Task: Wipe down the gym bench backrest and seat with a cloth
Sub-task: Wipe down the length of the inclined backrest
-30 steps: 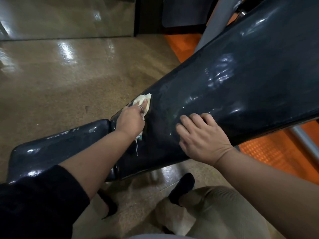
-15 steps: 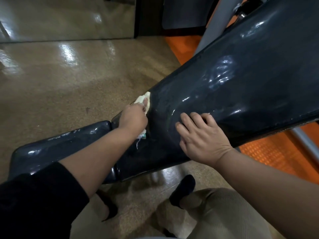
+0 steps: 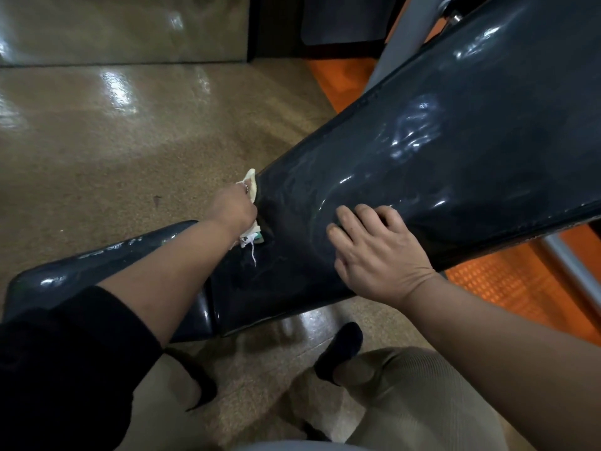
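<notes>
The shiny black backrest [image 3: 439,151] slopes up to the right, and the black seat [image 3: 107,265] lies low at the left. My left hand [image 3: 232,208] is closed on a pale cloth [image 3: 252,187] and presses it against the far left edge of the backrest, near its lower end. A loose thread hangs from the cloth below the hand. My right hand [image 3: 377,252] lies flat on the near lower part of the backrest, fingers spread, holding nothing.
Glossy speckled beige floor [image 3: 113,141] stretches left and behind the bench. Orange matting [image 3: 507,284] and grey metal frame bars [image 3: 572,265] lie at the right under the backrest. My legs in beige trousers and dark shoes [image 3: 341,349] stand below the bench.
My left hand has slid the cloth further out over the far edge of the backrest, so less cloth shows. My right hand has stayed in place.
</notes>
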